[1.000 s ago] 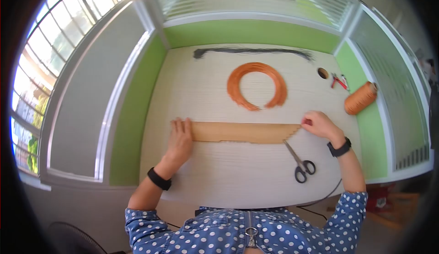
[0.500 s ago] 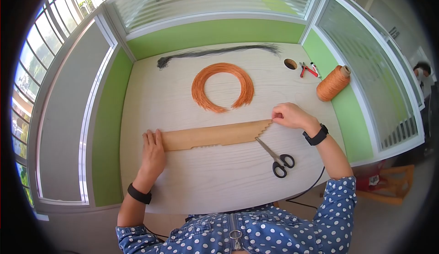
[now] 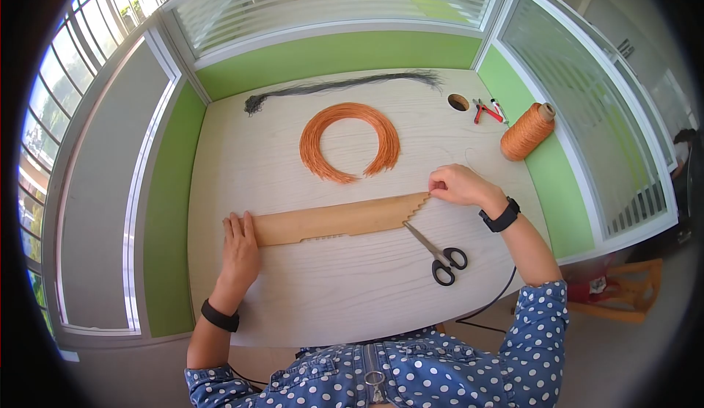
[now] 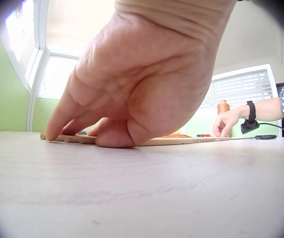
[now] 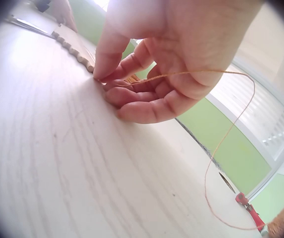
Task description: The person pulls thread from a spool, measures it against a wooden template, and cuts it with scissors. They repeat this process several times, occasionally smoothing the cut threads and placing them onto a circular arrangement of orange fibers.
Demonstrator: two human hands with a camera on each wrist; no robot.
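Note:
A flat tan board (image 3: 337,221) with a toothed right end lies across the table. My left hand (image 3: 240,255) rests on its left end, fingers extended; in the left wrist view the thumb of that hand (image 4: 147,74) touches down at the board's near side. At the toothed tip, my right hand (image 3: 463,186) pinches a thin orange thread (image 5: 254,94) between thumb and index finger, seen in the right wrist view. From there the thread loops loosely toward the orange spool (image 3: 526,133). Scissors (image 3: 438,267) lie with their tips by the lower toothed corner.
Behind the board lies an open ring of orange strands (image 3: 315,144); farther back stretches a dark strand bundle (image 3: 330,85). Red-handled pliers (image 3: 488,113) and a white marker lie beside a round table hole (image 3: 458,103). Green partition panels (image 3: 337,62) border the table.
The head view has turned, so the table and everything on it appear farther left and tilted. Both hands keep their places at the board's ends.

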